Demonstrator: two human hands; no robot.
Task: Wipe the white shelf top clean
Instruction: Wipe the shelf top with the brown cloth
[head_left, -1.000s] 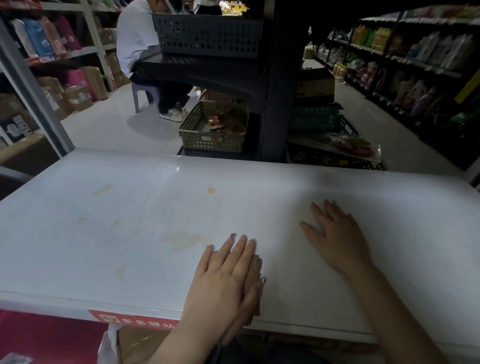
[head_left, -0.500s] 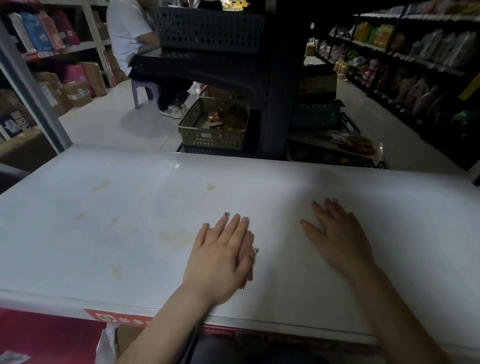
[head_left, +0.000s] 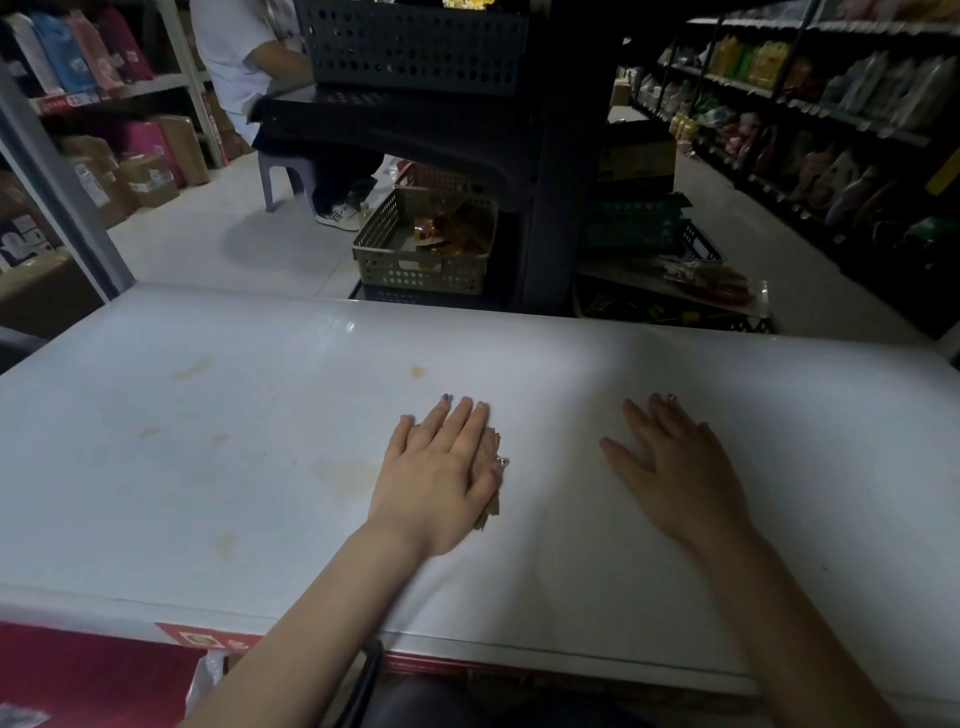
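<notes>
1. The person is pressing the left hand (head_left: 441, 467) flat on a small brownish cloth (head_left: 491, 442). The fingers are straight and close together, not curled round it. The palm is probably bearing down so that the cloth is rubbing the surface instead of slipping loose.
2. The cloth is lying on the white shelf top (head_left: 156, 493), near its middle. The hand is covering nearly all of it, and only a strip is showing along the thumb side.
3. The right hand (head_left: 670, 467) is resting flat on the shelf top, well apart from the cloth, with its fingers straight and spread and nothing in it. It is likely bracing the person while they are leaning in.
4. A pale yellowish stain (head_left: 348, 475) is lying just beside the left hand, and a smaller spot (head_left: 417, 371) is sitting beyond its fingertips. Fainter marks are showing further left, so much of the wiping appears to be left.
5. The hand is hiding the cloth's size, its folds and whether it is damp.
6. Shadow is covering the right half of the shelf top, so any dirt there is hard to make out. The forearms are cutting off part of the near edge, and the print on the red label (head_left: 208, 636) there is too small to read.
</notes>
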